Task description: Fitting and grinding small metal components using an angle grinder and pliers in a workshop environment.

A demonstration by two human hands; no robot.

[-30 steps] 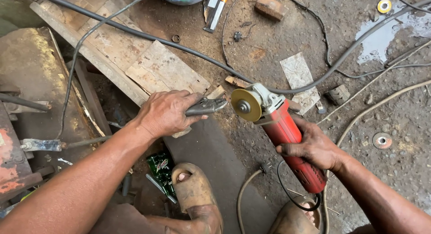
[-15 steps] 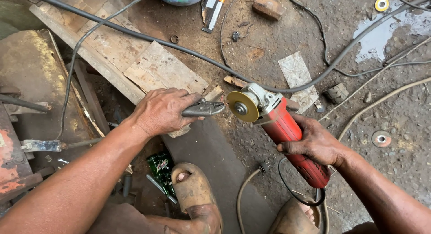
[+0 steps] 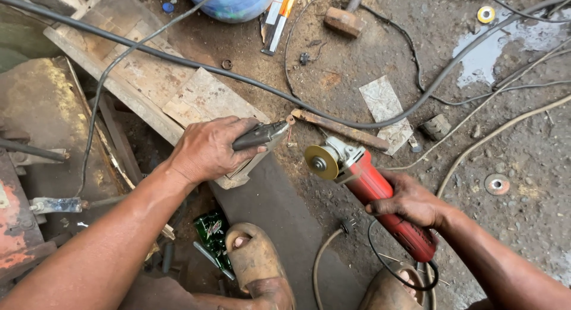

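Observation:
My left hand (image 3: 209,148) grips a dark metal piece (image 3: 262,134) and holds it against the edge of a wooden board (image 3: 196,99). My right hand (image 3: 410,203) is closed around the body of a red angle grinder (image 3: 375,194). Its yellowish disc (image 3: 322,162) faces up and left, a short gap below and right of the metal piece's tip. The grinder's black cord (image 3: 386,268) loops beneath my right wrist.
Black cables (image 3: 369,126) and hoses cross the dirt floor. A rusty bar (image 3: 339,128), a metal plate (image 3: 385,111), a hammer (image 3: 345,20), a blue container (image 3: 232,2) and spare discs (image 3: 496,183) lie around. My sandalled feet (image 3: 256,262) are below, with rusty machinery (image 3: 24,167) at left.
The grinder has pulled back down and to the right, away from the metal piece; the disc was touching or right beside its tip before. My left hand has stayed put.

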